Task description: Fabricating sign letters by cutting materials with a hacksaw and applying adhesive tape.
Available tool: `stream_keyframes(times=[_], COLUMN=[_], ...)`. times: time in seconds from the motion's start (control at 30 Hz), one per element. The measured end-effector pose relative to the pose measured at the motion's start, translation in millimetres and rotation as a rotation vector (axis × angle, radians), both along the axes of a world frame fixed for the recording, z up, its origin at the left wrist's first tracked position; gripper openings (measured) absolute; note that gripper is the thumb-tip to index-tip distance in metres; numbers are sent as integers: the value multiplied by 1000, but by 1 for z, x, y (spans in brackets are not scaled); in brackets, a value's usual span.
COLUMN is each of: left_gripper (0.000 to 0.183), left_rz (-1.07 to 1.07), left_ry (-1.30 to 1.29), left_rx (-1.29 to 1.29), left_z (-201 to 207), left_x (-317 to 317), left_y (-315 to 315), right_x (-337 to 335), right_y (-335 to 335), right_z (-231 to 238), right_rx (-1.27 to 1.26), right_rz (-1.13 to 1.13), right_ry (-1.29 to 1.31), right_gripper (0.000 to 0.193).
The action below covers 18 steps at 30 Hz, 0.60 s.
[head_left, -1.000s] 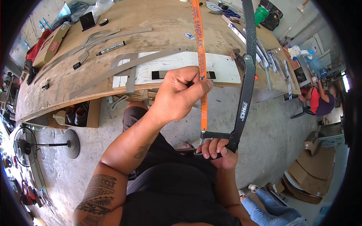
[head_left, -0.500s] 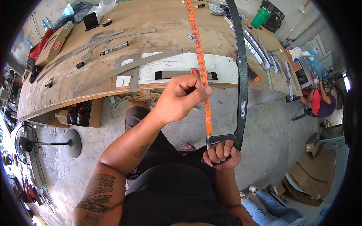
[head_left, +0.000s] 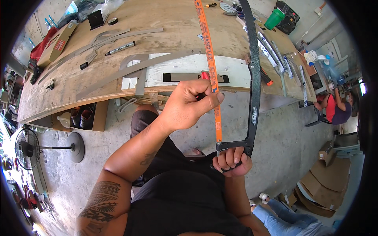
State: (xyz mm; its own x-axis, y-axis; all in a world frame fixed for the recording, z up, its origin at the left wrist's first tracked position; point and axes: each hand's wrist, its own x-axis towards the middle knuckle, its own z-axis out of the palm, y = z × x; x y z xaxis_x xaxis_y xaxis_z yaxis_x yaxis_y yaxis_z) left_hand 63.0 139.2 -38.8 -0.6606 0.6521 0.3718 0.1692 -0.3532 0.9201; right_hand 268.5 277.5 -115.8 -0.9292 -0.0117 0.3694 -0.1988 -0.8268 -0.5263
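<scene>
A hacksaw [head_left: 255, 78] with a black frame and an orange blade [head_left: 210, 63] stands upright in front of my chest, its top end beyond the upper edge of the view. My right hand [head_left: 233, 162] is wrapped round its handle at the bottom. On the blade's lower half, my left hand [head_left: 189, 103] is closed, the thumb lying across the orange strip and the other fingers curled behind it. Past my left hand, a grey metal strip with black ends [head_left: 177, 77] lies on a white board [head_left: 236, 65] at the bench's near edge. Something red shows beside the blade there.
The wooden bench [head_left: 165, 15] carries long metal strips [head_left: 151, 65], a black marker [head_left: 120, 48], an orange-tipped tool [head_left: 267, 76] and a green cup [head_left: 274, 18]. A fan [head_left: 26, 148] stands at left. A seated person [head_left: 338, 106] is at far right; jeans-clad legs [head_left: 279, 216] show lower right.
Both hands keep the same hold on the hacksaw. The view has shifted very slightly, and the saw frame's upper part sits a little further right.
</scene>
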Motion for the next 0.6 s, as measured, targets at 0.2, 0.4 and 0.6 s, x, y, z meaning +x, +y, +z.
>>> stream_keyframes(times=[0.2, 0.4, 0.6], left_gripper=[29, 28, 21], left_rz=[12, 65, -36], left_ry=[-27, -19, 7], left_rx=[-41, -61, -50], left_z=[4, 4, 7], left_x=[3, 8, -3], left_y=[-2, -3, -11], right_x=[3, 3, 6], right_y=[-2, -7, -4], right_z=[-1, -7, -1], right_rx=[21, 62, 16], right_rz=[-45, -105, -46], right_ry=[-35, -59, 7], right_gripper=[29, 30, 31])
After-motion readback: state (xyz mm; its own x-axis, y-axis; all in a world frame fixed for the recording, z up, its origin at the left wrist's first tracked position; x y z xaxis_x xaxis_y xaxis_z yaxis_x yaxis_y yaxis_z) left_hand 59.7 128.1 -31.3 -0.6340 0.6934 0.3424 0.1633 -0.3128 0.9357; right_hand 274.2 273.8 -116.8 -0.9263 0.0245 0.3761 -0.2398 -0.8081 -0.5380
